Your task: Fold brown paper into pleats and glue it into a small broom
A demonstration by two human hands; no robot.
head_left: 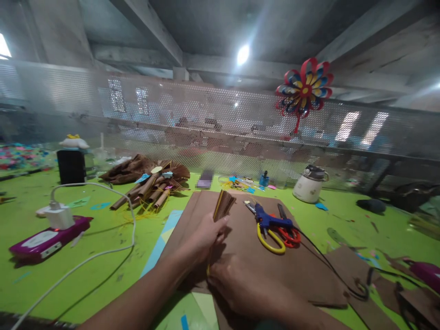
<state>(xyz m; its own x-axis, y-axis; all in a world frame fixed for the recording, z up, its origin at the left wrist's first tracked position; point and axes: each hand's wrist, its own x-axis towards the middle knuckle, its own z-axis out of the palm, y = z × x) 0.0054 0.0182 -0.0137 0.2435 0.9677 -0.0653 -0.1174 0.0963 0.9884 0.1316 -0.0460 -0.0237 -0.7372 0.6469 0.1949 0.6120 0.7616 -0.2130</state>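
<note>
A bundle of pleated brown paper, folded narrow with a yellowish edge, stands tilted above the middle of the work surface. My left hand is closed round its middle, with the fan-like upper end sticking out above the thumb. Lower down, my right hand is closed at the bottom end of the same pleated paper; its fingertips are partly hidden. Under both hands lies a stack of brown paper sheets. To their right, a blue glue gun rests on scissors with yellow handles and a red-handled pair.
A purple power strip with a white charger and cable sits left. Behind are rolled brown paper pieces. A white jug stands back right, below a petalled pinwheel on the perforated screen. The glue gun's black cord runs right.
</note>
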